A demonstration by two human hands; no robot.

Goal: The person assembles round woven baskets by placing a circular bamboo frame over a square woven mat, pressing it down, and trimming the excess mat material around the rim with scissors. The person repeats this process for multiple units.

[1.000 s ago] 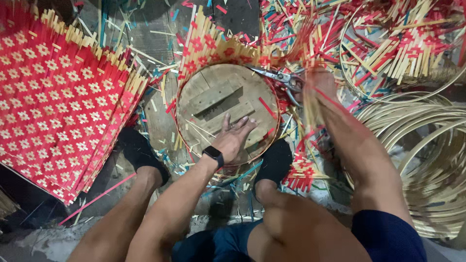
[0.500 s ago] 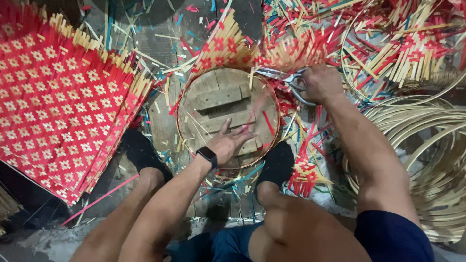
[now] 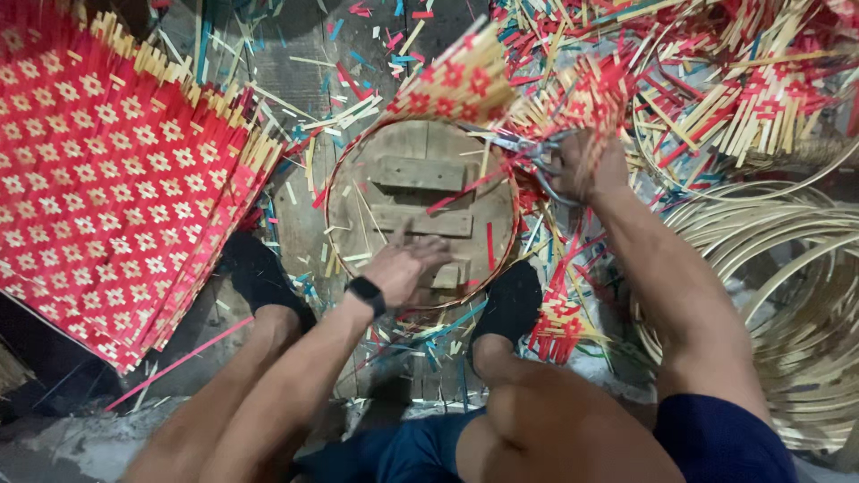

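Observation:
A round wooden form (image 3: pixel 420 210) with a thin metal hoop around it lies on the floor between my feet. My left hand (image 3: pixel 403 264), a dark band on its wrist, presses flat on the form's near part. My right hand (image 3: pixel 586 165) grips metal scissors (image 3: pixel 528 148) at the form's upper right rim. The blades meet the frayed edge of a red and tan woven mat piece (image 3: pixel 465 80) that sticks out past the rim.
A big red and tan woven mat (image 3: pixel 107 188) lies at the left. Coiled pale cane hoops (image 3: pixel 787 286) are stacked at the right. Woven offcuts (image 3: pixel 743 98) and loose coloured strips litter the floor above. My dark shoes (image 3: pixel 510 304) flank the form.
The view has drifted, so the form sits lower and more central. My right hand has moved up and left along the rim with the scissors. My left hand stays pressed on the form.

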